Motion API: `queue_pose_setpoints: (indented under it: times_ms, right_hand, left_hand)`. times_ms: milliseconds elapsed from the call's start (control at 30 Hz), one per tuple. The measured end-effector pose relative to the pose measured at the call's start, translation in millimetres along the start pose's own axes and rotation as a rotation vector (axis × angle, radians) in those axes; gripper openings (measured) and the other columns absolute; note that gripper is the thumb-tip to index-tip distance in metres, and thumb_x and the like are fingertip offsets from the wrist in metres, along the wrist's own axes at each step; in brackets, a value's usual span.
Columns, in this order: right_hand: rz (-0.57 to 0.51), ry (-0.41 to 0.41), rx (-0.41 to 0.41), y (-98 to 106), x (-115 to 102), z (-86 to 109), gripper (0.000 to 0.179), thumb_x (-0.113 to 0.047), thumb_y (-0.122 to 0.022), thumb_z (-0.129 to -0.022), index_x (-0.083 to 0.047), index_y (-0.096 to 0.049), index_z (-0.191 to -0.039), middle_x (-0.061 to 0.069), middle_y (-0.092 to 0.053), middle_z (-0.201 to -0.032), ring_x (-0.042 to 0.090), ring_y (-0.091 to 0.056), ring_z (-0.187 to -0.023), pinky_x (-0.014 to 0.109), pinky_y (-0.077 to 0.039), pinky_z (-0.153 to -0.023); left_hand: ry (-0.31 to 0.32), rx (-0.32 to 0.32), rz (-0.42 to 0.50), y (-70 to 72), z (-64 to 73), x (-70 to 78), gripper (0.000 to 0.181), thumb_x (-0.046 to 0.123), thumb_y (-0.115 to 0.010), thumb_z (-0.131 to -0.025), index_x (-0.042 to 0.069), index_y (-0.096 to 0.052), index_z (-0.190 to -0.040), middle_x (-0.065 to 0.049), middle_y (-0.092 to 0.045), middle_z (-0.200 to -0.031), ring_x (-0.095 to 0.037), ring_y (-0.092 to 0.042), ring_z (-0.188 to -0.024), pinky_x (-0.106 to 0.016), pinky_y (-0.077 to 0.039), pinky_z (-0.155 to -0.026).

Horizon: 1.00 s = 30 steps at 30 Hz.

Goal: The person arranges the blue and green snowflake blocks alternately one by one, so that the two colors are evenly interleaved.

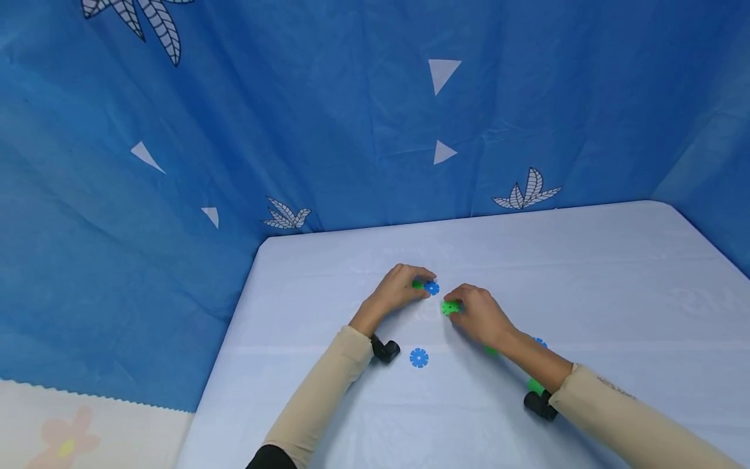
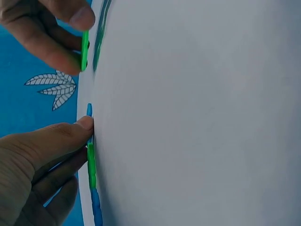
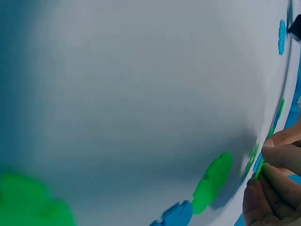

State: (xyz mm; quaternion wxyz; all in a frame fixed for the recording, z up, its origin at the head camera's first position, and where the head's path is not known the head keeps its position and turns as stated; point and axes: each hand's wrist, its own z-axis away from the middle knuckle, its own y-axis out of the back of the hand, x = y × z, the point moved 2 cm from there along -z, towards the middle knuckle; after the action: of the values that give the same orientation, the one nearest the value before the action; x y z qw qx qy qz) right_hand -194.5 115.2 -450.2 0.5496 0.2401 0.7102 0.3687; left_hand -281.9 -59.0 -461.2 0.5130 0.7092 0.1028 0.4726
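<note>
The right hand [image 1: 476, 315] pinches a green notched disc [image 1: 450, 307] near the left hand's [image 1: 400, 286] row of blue and green discs [image 2: 91, 165].

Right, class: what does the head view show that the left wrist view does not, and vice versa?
Only the head view: beige sleeves, a loose blue notched disc on the white tabletop, and white triangles on the blue cloth.

Only the left wrist view: the lowest blue disc in the blue-green-blue row at the left hand.

Both: the left hand pinching another blue disc, the right hand holding a green disc, the tabletop and a leaf print.
</note>
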Motion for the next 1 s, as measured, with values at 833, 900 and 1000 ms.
queue_pose_setpoints:
  times_ms: [833, 900, 1000]
  right_hand:
    - [0.059, -0.112, 0.017, -6.0, 8.4, -33.6, 0.029, 0.004, -0.071, -0.084, 0.009, -0.069, -0.112, 0.023, -0.066, -0.114, 0.038, -0.062, -0.109, 0.048, -0.051, -0.092]
    - [0.06, -0.113, 0.017, -5.6, 8.2, -33.8, 0.029, 0.004, -0.071, -0.084, 0.009, -0.069, -0.112, 0.023, -0.066, -0.115, 0.039, -0.062, -0.11, 0.049, -0.051, -0.093]
    - [0.062, -0.112, 0.014, -5.0, 8.2, -34.9, 0.03, 0.004, -0.07, -0.084, 0.009, -0.069, -0.114, 0.024, -0.065, -0.116, 0.039, -0.061, -0.112, 0.049, -0.05, -0.093]
  left_hand:
    - [0.005, -0.002, 0.019, -0.7, 0.9, -0.2, 0.036, 0.011, -0.075, -0.088, 0.007, -0.069, -0.123, -0.003, -0.069, -0.121, -0.016, -0.061, -0.116, -0.029, -0.046, -0.099]
    - [0.005, 0.0, 0.018, -0.5, 0.8, -0.1, 0.036, 0.011, -0.075, -0.088, 0.007, -0.069, -0.123, -0.003, -0.069, -0.121, -0.016, -0.061, -0.115, -0.028, -0.046, -0.099]
    - [0.007, 0.001, 0.021, -0.3, 0.7, 0.0, 0.036, 0.011, -0.075, -0.087, 0.007, -0.069, -0.123, -0.004, -0.069, -0.121, -0.016, -0.061, -0.115, -0.028, -0.046, -0.099]
